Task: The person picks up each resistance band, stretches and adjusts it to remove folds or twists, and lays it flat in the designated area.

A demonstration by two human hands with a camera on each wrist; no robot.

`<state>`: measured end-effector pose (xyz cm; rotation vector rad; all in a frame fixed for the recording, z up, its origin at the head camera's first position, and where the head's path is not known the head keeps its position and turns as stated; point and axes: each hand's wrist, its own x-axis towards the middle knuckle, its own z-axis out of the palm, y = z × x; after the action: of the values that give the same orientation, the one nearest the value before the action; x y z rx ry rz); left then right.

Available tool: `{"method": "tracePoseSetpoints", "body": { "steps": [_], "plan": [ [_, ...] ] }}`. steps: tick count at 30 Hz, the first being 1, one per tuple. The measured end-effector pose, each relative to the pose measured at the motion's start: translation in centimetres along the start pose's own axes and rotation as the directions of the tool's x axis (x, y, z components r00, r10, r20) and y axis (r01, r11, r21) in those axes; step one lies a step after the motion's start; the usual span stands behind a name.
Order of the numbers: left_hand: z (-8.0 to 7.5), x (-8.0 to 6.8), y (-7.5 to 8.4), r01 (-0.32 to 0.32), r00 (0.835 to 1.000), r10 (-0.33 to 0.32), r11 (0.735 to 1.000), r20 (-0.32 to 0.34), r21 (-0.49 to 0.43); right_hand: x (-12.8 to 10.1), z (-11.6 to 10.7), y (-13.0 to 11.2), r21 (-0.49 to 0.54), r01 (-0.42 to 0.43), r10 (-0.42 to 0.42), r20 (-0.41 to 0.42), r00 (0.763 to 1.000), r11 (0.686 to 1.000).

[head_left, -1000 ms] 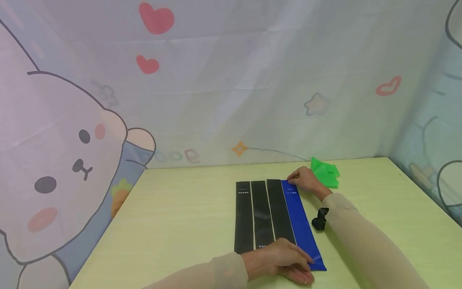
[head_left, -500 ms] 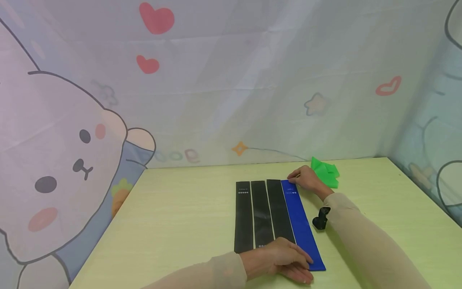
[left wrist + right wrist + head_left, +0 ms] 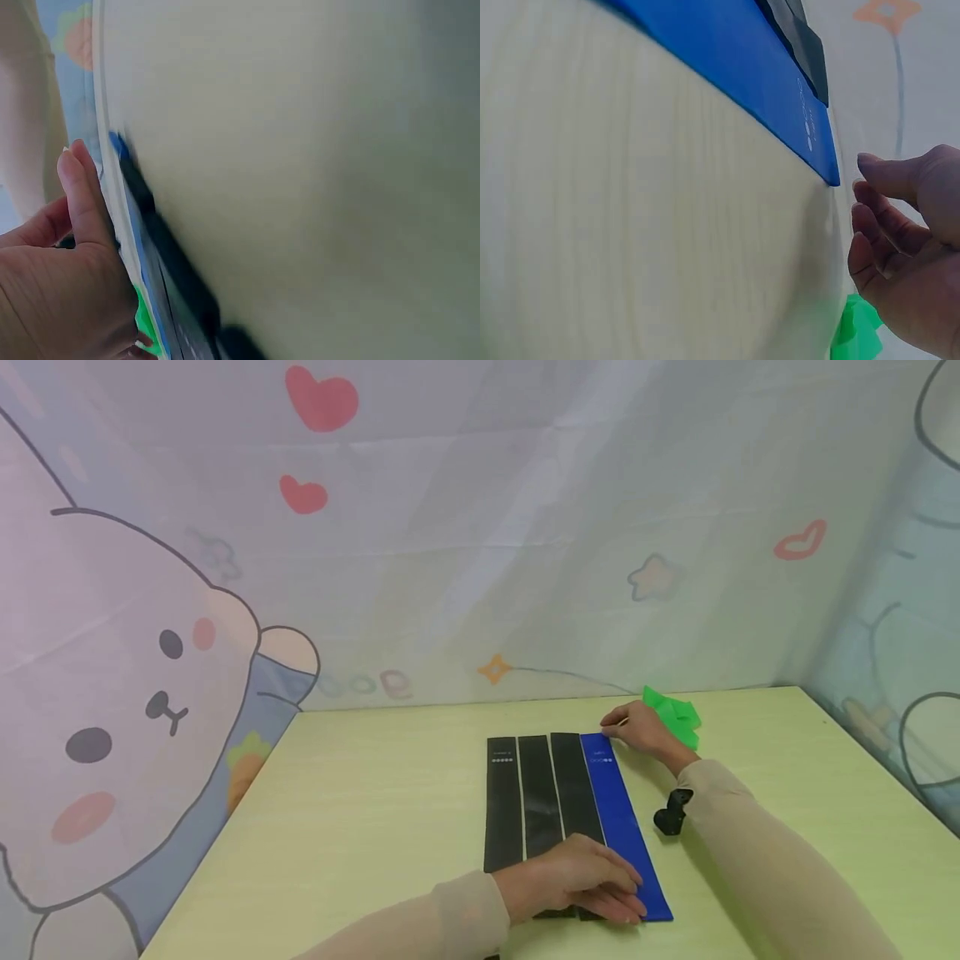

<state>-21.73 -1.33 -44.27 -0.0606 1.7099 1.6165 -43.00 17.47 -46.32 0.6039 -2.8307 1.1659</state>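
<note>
The blue resistance band (image 3: 621, 822) is laid flat on the table (image 3: 375, 793) beside three black bands (image 3: 540, 793). Over their near ends the left hand (image 3: 573, 877) is held, fingers relaxed. The right hand (image 3: 641, 729) is poised beside the blue band's far corner — fingers loosely curled, nothing gripped.

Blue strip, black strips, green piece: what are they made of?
Blue strip: probably rubber or latex, smooth satin; thin, flat, with printed dots.
Black strips: likely similar, smooth; the middle one shows a faint sheen.
Green piece: perhaps thin rubber or plastic film, judging by its crumpled folds; the look doesn't settle which.
</note>
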Motion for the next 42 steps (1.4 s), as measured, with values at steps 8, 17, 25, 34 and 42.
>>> {"method": "tracePoseSetpoints", "body": {
  "steps": [8, 17, 25, 34, 42],
  "plan": [
    [-1.9, 0.7, 1.7, -0.127, 0.992, 0.127, 0.992, -0.021, -0.016, -1.2, -1.9, -0.1, -0.009, -0.012, 0.012, -0.014, 1.0, 1.0],
    [-4.2, 2.7, 4.4, -0.285, 0.953, 0.28, 0.958, -0.113, -0.024, -2.5, -4.3, 0.8, 0.006, -0.035, 0.035, -0.05, 0.998, 0.999],
    [-5.6, 4.4, 6.1, -0.36, 0.925, 0.354, 0.933, -0.141, -0.019, -3.9, -5.8, 2.0, 0.03, -0.07, 0.072, -0.085, 0.994, 0.997],
    [-5.9, 6.4, 7.1, -0.404, 0.891, 0.4, 0.914, -0.215, 0.026, -5.1, -6.1, 2.5, 0.012, -0.082, 0.082, -0.125, 0.989, 0.997],
    [-4.8, 9.0, 7.8, -0.428, 0.858, 0.409, 0.904, -0.311, 0.008, -5.5, -6.3, 2.8, 0.057, -0.19, 0.198, -0.188, 0.962, 0.98]
  ]
}}
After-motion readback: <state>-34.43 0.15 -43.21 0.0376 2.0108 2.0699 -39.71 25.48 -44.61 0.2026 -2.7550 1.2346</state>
